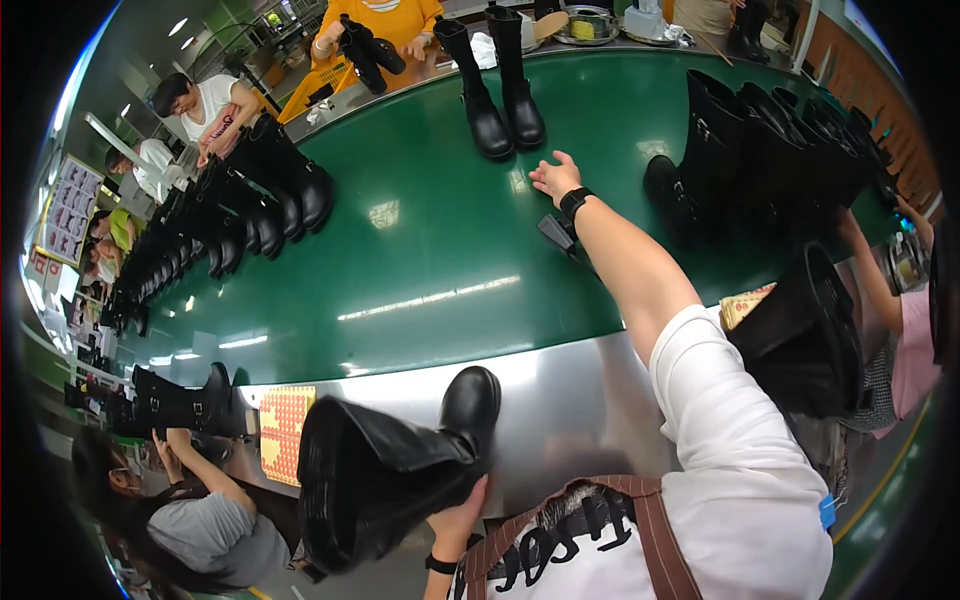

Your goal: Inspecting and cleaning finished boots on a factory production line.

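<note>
A tall black boot (385,480) lies tilted on its side low in the view, its wide shaft opening toward the lower left and its toe toward the upper right. My left hand (462,512) grips it from below near the heel; part of the fingers is hidden behind the boot. My right arm stretches far across the green belt (430,250). At its end my right hand (557,176) is open and empty, just short of a pair of tall black boots (495,105) standing upright at the far edge. A dark wristband circles that wrist, and a small black block (555,234) is beside it.
Rows of black boots stand on the belt at left (225,205) and right (720,150). A steel ledge (560,410) runs along my side, with a patterned sheet (286,432) on it. Co-workers stand around; one in orange (385,20) handles boots opposite.
</note>
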`<state>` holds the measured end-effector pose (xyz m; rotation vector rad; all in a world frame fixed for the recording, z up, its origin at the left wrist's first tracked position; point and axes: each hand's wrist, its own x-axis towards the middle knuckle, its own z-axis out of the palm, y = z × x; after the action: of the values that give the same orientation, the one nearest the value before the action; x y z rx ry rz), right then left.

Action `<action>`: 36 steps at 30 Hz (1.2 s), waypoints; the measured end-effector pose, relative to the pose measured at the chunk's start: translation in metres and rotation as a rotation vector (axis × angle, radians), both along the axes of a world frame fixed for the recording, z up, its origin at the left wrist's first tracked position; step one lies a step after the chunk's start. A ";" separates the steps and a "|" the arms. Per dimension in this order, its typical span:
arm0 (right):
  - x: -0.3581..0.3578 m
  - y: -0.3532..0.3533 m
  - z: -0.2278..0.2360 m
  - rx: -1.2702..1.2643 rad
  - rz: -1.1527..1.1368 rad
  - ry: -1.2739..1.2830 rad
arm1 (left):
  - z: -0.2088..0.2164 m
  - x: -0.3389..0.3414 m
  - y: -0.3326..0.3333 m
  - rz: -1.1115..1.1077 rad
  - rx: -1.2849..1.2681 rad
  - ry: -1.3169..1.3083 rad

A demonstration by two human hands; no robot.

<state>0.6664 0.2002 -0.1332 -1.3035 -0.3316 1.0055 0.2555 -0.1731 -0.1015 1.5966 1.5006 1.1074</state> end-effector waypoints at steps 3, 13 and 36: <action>0.006 0.033 -0.010 0.050 -0.009 -0.002 | 0.002 -0.002 0.003 -0.061 0.098 0.466; 0.024 0.088 -0.013 0.049 -0.063 -0.006 | -0.007 -0.010 -0.002 -0.198 0.010 0.562; 0.001 0.071 -0.018 -0.030 0.093 -0.390 | -0.006 -0.007 -0.005 -0.237 0.048 0.564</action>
<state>0.6673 0.2715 -0.1507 -1.5227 -0.6810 0.8302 0.2484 -0.1777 -0.1072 2.1757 1.5703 0.5868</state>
